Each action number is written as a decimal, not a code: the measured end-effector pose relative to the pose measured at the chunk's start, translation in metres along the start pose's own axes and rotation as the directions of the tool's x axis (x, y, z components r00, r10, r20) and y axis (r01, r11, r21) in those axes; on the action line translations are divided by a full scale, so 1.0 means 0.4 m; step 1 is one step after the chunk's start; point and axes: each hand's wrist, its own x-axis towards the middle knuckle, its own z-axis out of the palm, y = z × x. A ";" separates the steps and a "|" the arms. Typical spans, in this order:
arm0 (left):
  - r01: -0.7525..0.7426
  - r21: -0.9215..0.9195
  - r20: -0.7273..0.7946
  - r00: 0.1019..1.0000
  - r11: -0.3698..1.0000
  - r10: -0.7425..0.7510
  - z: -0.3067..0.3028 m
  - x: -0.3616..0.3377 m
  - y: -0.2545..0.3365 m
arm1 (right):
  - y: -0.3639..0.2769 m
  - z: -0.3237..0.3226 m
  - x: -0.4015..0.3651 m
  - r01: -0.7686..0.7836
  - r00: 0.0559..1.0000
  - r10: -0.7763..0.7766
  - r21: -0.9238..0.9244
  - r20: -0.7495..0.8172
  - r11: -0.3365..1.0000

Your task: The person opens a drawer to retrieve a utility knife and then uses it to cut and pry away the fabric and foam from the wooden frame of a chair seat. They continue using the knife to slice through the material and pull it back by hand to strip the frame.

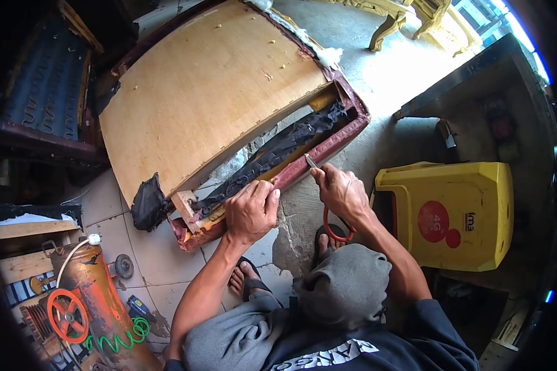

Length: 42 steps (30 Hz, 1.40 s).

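A large upholstered furniture frame [303, 162] with maroon covering lies in front of me, a bare plywood panel [210, 80] across it. Black torn fabric [272, 154] runs along the gap beside its near rail. My left hand [252, 212] is closed over the near rail, its fingers curled on the edge. My right hand [342, 193] is closed around red-handled scissors [337, 234], their red loop hanging below the palm. The metal tip touches the maroon rail. Most of the scissors' middle is hidden by the hand.
To the right stands a yellow plastic box [470, 216], below a dark table-like piece [476, 80]. An orange compressor tank [99, 284] with a red wheel and green coiled hose stands lower left. A frame with springs [49, 93] is upper left; carved wooden legs [390, 31] are at the top.
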 end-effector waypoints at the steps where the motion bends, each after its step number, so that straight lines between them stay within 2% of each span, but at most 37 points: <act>1: -0.005 0.007 0.006 1.000 1.000 0.005 0.000 -0.002 0.002 | -0.011 -0.023 0.006 -0.059 0.994 0.059 0.001 0.093 0.998; 2: 0.009 -0.008 -0.002 1.000 1.000 -0.009 0.000 -0.004 0.005 | -0.025 -0.038 0.020 -0.140 0.977 0.131 0.038 0.170 0.990; 5: 0.009 -0.020 -0.003 1.000 1.000 -0.009 0.001 0.004 0.002 | -0.014 -0.004 0.031 -0.188 0.977 0.181 0.051 0.111 0.981; 6: 0.020 -0.023 0.006 1.000 1.000 -0.020 0.000 0.001 0.002 | -0.002 0.004 0.052 -0.321 0.927 0.269 0.183 0.260 0.929; 7: 0.016 -0.018 0.011 1.000 1.000 -0.015 0.000 0.002 0.002 | 0.004 0.015 0.053 -0.322 0.927 0.268 0.191 0.260 0.927; 10: 0.019 -0.006 0.028 0.999 1.000 -0.019 0.000 -0.006 0.004 | 0.021 0.066 0.046 -0.267 0.962 0.222 0.395 0.158 0.879; 11: 0.012 0.008 0.005 1.000 1.000 -0.012 0.003 -0.008 0.002 | 0.017 0.088 0.040 -0.220 0.973 0.227 0.406 0.030 0.887; 13: -0.012 0.017 -0.028 1.000 1.000 0.012 0.013 -0.003 0.003 | 0.016 0.100 0.030 -0.127 0.981 0.175 0.416 -0.080 0.901; 15: -0.001 0.068 0.002 1.000 0.998 0.001 0.015 -0.005 0.002 | 0.017 0.135 0.031 -0.078 0.964 0.183 0.450 -0.195 0.890; 17: 0.003 0.083 0.021 1.000 0.997 -0.004 0.018 -0.006 0.008 | 0.038 0.184 0.047 0.073 0.930 0.090 0.419 -0.356 0.905; 18: 0.013 0.086 0.020 1.000 0.996 -0.015 0.018 -0.006 0.012 | 0.050 0.202 0.050 0.074 0.930 0.092 0.429 -0.355 0.900; 20: 0.030 0.110 0.004 1.000 0.994 -0.031 0.018 -0.007 0.016 | 0.061 0.222 0.061 0.329 0.791 -0.109 0.268 -0.602 0.906; 23: 0.038 0.121 -0.024 0.999 0.992 -0.036 0.016 -0.007 0.021 | 0.093 0.243 0.075 0.418 0.778 -0.128 0.354 -0.615 0.836; 25: 0.055 0.112 0.037 0.998 0.992 -0.059 0.008 -0.005 0.025 | 0.114 0.249 0.065 0.447 0.790 -0.145 0.396 -0.596 0.802; 27: 0.062 0.119 0.087 0.994 0.991 -0.073 -0.015 0.005 0.024 | 0.136 0.240 0.057 0.319 0.894 -0.015 0.614 -0.448 0.722; 28: 0.123 0.085 0.148 0.980 0.989 -0.134 -0.030 0.014 0.036 | 0.139 0.203 0.040 0.216 0.953 0.009 0.700 -0.303 0.680; 29: 0.181 0.054 0.210 0.959 0.982 -0.188 -0.037 0.025 0.043 | 0.140 0.179 0.037 0.221 0.952 0.004 0.701 -0.305 0.678; 31: 0.170 0.072 0.172 0.969 0.983 -0.180 -0.024 0.037 0.044 | 0.139 0.138 0.032 0.141 0.969 0.018 0.607 -0.248 0.782; 32: 0.169 0.040 0.163 0.971 0.985 -0.173 -0.012 0.054 0.046 | 0.130 0.101 0.032 0.074 0.989 -0.006 0.465 -0.145 0.882; 33: 0.158 0.009 0.151 0.976 0.987 -0.157 0.002 0.080 0.043 | 0.117 0.074 0.027 0.084 0.988 -0.015 0.464 -0.152 0.882; 34: 0.254 0.035 0.166 0.952 0.967 -0.256 0.016 0.100 0.035 | 0.102 0.054 0.018 0.063 0.993 -0.017 0.396 -0.118 0.916; 35: 0.252 0.036 0.161 0.953 0.967 -0.255 0.026 0.123 0.037 | 0.091 0.040 0.009 0.041 0.996 -0.015 0.323 -0.084 0.945; 37: 0.316 -0.027 0.193 0.933 0.948 -0.305 0.051 0.172 0.042 | 0.086 0.026 0.007 0.076 0.995 -0.049 0.324 -0.090 0.943; 38: 0.371 -0.059 0.260 0.902 0.927 -0.344 0.060 0.194 0.043 | 0.087 0.025 0.008 0.150 0.987 -0.128 0.266 -0.099 0.952; 39: 0.363 -0.062 0.263 0.904 0.930 -0.336 0.061 0.211 0.043 | 0.088 0.022 0.011 0.223 0.973 -0.205 0.204 -0.104 0.953; 40: 0.368 -0.004 0.302 0.887 0.930 -0.350 0.062 0.229 0.046 | 0.078 0.012 0.011 0.229 0.969 -0.215 0.110 -0.123 0.967; 41: 0.372 0.054 0.340 0.866 0.927 -0.368 0.062 0.241 0.048 | 0.071 0.008 0.011 0.225 0.969 -0.212 0.104 -0.128 0.969; 42: 0.353 0.066 0.332 0.874 0.933 -0.354 0.061 0.244 0.045 | 0.063 0.006 0.011 0.222 0.968 -0.217 0.026 -0.128 0.975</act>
